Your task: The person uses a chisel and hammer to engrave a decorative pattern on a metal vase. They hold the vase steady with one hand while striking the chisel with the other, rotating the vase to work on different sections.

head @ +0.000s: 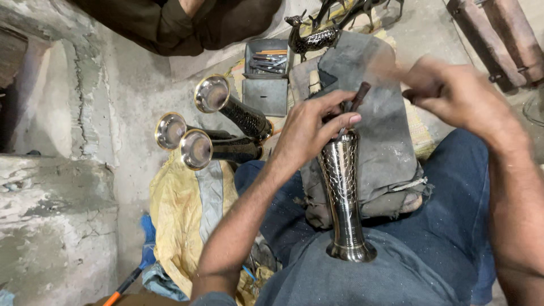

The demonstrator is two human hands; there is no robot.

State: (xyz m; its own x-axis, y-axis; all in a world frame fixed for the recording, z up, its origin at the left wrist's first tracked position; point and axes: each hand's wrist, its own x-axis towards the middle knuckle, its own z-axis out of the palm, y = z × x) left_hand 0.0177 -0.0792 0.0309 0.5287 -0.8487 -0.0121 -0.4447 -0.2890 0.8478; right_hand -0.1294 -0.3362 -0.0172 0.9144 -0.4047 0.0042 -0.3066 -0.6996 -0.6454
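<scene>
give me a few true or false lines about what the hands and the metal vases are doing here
1. The left hand grips the upper end of a metal vase lying on the lap. True.
2. The right hand rests flat on the floor. False: it is raised above the grey cloth, blurred.
3. Three finished vases lie on their sides at the left. True.
4. The tool tray holds fruit. False: it holds thin metal tools.
5. A deer figurine stands behind the cloth. True.
</scene>
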